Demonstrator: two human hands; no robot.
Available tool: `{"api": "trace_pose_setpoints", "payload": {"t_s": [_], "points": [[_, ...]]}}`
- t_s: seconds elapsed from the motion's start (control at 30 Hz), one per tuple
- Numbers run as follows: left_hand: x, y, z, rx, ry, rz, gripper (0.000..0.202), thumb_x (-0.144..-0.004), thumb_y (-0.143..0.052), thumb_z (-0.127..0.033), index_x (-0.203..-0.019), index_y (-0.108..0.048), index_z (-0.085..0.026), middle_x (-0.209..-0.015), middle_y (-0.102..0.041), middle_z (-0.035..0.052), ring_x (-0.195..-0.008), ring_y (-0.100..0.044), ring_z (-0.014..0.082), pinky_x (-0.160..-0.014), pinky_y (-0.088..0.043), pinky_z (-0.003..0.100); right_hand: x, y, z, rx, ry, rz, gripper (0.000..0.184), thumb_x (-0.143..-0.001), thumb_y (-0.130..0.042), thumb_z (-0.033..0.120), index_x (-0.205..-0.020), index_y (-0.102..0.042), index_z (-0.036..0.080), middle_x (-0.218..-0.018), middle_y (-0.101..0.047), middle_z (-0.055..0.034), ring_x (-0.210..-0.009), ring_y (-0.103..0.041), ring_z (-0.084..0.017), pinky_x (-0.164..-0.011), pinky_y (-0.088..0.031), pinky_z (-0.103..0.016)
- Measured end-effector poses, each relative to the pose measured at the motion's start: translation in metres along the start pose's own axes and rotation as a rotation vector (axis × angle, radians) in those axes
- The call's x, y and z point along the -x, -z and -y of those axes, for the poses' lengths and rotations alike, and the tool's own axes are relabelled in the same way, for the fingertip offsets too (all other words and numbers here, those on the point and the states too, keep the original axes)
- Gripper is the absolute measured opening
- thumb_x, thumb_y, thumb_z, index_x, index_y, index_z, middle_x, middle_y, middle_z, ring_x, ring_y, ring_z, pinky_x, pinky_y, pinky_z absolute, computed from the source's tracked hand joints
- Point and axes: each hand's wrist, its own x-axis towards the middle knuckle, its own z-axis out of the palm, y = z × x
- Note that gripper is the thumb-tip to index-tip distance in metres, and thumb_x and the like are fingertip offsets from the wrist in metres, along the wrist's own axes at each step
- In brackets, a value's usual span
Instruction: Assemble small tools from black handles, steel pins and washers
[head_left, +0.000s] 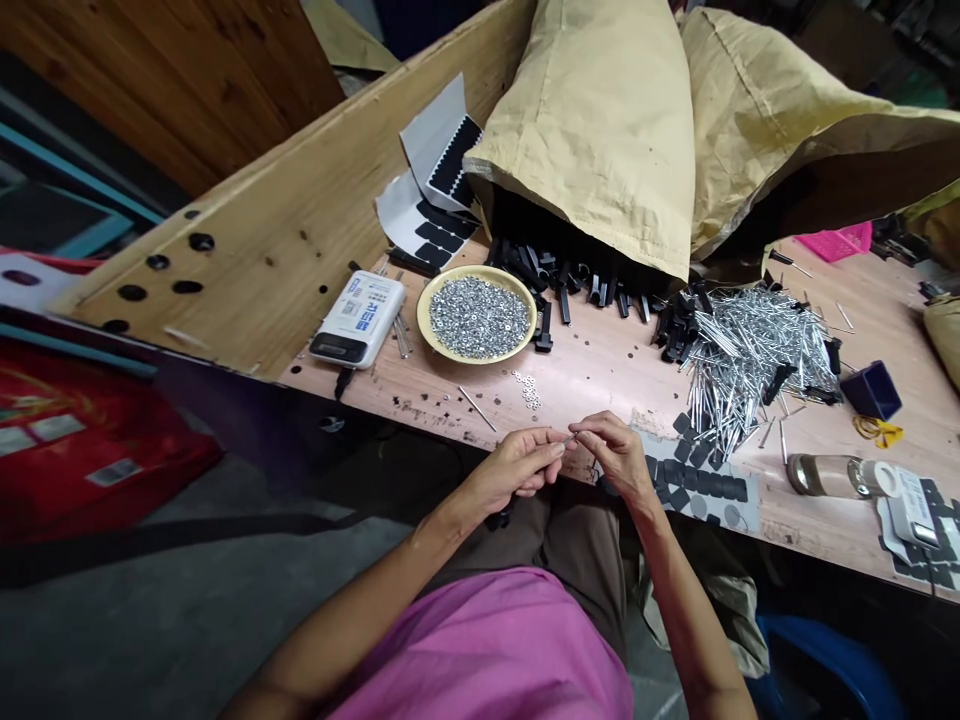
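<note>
at 5 o'clock from washer bowl (pixel 422 322), pinching small pin (pixel 571 437) between left hand (pixel 517 465) and right hand (pixel 615 450) past table (pixel 600 365) edge, risking drop into lap from slight fingertip hold.

Open lane: bare wooden tabletop (pixel 600 365) between the shallow yellow bowl of small steel nuts (pixel 480 359) and the heap of silver metal pins (pixel 750 350). Far end closed by black plastic parts (pixel 570 285) spilling from the tan paper sack (pixel 600 130). Lane litter: small loose steel washers (pixel 529 388), one stray silver pin (pixel 477 408). Near edge occupied by the left hand (pixel 517 465) and right hand (pixel 615 450), fingers pinched together on a small metal piece (pixel 571 437). Left side walled by the upright wooden board (pixel 300 220)
</note>
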Motion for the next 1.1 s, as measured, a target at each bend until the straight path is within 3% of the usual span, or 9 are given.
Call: {"api": "trace_pose_setpoints", "payload": {"t_s": [0.17, 0.37, 0.57, 0.7, 0.83, 0.97, 1.1], "points": [[-0.002, -0.004, 0.004, -0.048, -0.111, -0.072, 0.047, -0.07, -0.066, -0.052, -0.095, -0.062, -0.013, -0.053, -0.047, -0.0081, -0.035, -0.021, -0.0003, -0.037, -0.012, 0.018, 0.002, -0.007, -0.001, -0.042, -0.043, -0.089, 0.028, -0.083, -0.06, 0.049, -0.077, -0.071, 0.024, -0.069, -0.065, -0.0021, -0.07, -0.064, -0.017, -0.072, -0.052, -0.033], [-0.005, -0.007, 0.006, -0.068, -0.138, -0.091, 0.047, -0.072, -0.065, -0.053, -0.096, -0.064, -0.013, -0.053, -0.045, -0.0082, -0.036, -0.021, -0.0002, -0.037, -0.012, 0.018, 0.003, -0.013, -0.003, -0.209, -0.096, -0.124, 0.023, -0.079, -0.064, 0.046, -0.083, -0.07, 0.024, -0.082, -0.064, -0.0008, -0.065, -0.064, -0.013, -0.068, -0.052, -0.028], [-0.005, -0.01, 0.005, -0.075, -0.171, -0.132, 0.049, -0.071, -0.065, -0.053, -0.097, -0.065, -0.012, -0.053, -0.044, -0.0082, -0.036, -0.022, -0.0004, -0.037, -0.012, 0.018, 0.001, -0.013, 0.002, -0.165, -0.13, -0.169, 0.027, -0.079, -0.064, 0.046, -0.066, -0.066, 0.022, -0.068, -0.063, -0.0006, -0.07, -0.062, -0.015, -0.069, -0.05, -0.029], [-0.007, -0.009, 0.005, -0.051, -0.159, -0.095, 0.051, -0.071, -0.064, -0.054, -0.099, -0.065, -0.012, -0.053, -0.044, -0.0082, -0.036, -0.02, -0.0006, -0.037, -0.012, 0.018, 0.001, -0.011, 0.002, -0.199, -0.121, -0.118, 0.026, -0.08, -0.062, 0.048, -0.074, -0.068, 0.023, -0.074, -0.064, -0.0013, -0.076, -0.063, -0.016, -0.077, -0.05, -0.032], [-0.008, -0.01, 0.006, -0.12, -0.201, -0.138, 0.048, -0.072, -0.063, -0.053, -0.097, -0.065, -0.012, -0.053, -0.044, -0.0078, -0.037, -0.023, 0.0001, -0.038, -0.013, 0.018, 0.001, -0.011, -0.001, -0.315, -0.223, -0.099, 0.031, -0.072, -0.069, 0.052, -0.076, -0.064, 0.022, -0.075, -0.063, -0.0001, -0.07, -0.061, -0.014, -0.07, -0.05, -0.029], [-0.01, -0.011, 0.006, -0.108, -0.21, -0.13, 0.051, -0.072, -0.062, -0.054, -0.099, -0.064, -0.011, -0.053, -0.043, -0.0087, -0.037, -0.022, 0.0004, -0.038, -0.015, 0.018, 0.001, -0.013, -0.004, -0.423, -0.276, -0.112, 0.041, -0.076, -0.062, 0.058, -0.1, -0.064, 0.025, -0.105, -0.063, -0.0037, -0.082, -0.061, -0.014, -0.078, -0.05, -0.03], [-0.011, -0.012, 0.006, -0.156, -0.239, -0.151, 0.046, -0.074, -0.061, -0.052, -0.096, -0.064, -0.012, -0.053, -0.043, -0.0079, -0.04, -0.027, 0.0022, -0.039, -0.018, 0.018, 0.0, -0.014, -0.006, -0.399, -0.267, -0.143, 0.035, -0.067, -0.072, 0.055, -0.073, -0.064, 0.021, -0.097, -0.06, -0.0036, -0.089, -0.059, -0.017, -0.081, -0.049, -0.03]]}}
